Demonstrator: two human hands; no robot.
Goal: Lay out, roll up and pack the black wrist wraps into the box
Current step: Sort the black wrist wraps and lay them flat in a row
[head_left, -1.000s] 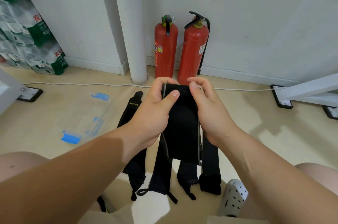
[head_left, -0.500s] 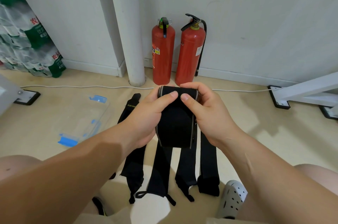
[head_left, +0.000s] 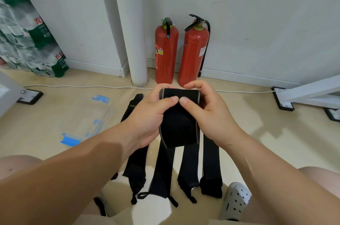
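Centrally, both hands hold one black wrap point(head_left: 177, 125) above the floor point(head_left: 257, 142). The left hand point(head_left: 147, 114) and right hand point(head_left: 207, 112) are clenched on its rolled upper end, thumbs meeting on the near face and the right hand's fingers point(head_left: 196, 85) curled over the far side. The unrolled tail hangs free below the palms, with grey edging visible down both sides. Four other wraps point(head_left: 188, 167) lie flat on the floor beneath, side by side and running toward the viewer, their looped near ends between the knees. Their far ends are hidden behind the hands, save the leftmost, whose lettered tip shows beside the left hand. The box point(head_left: 86, 114), clear with blue clips, sits on the floor to the left, apart from the wraps with bare floor between. Its walls are hard to make out, and whether it holds anything cannot be told. Behind the hands, two extinguishers point(head_left: 166, 53) stand against the wall, just right of a white pillar point(head_left: 132, 31), and a white cable point(head_left: 82, 86) runs along the floor at their base. A white frame foot point(head_left: 283, 99) bounds the right side. A grey shoe point(head_left: 234, 201) lies just right of the wraps' near ends. Forearms and knees are cut off by the lower edge.
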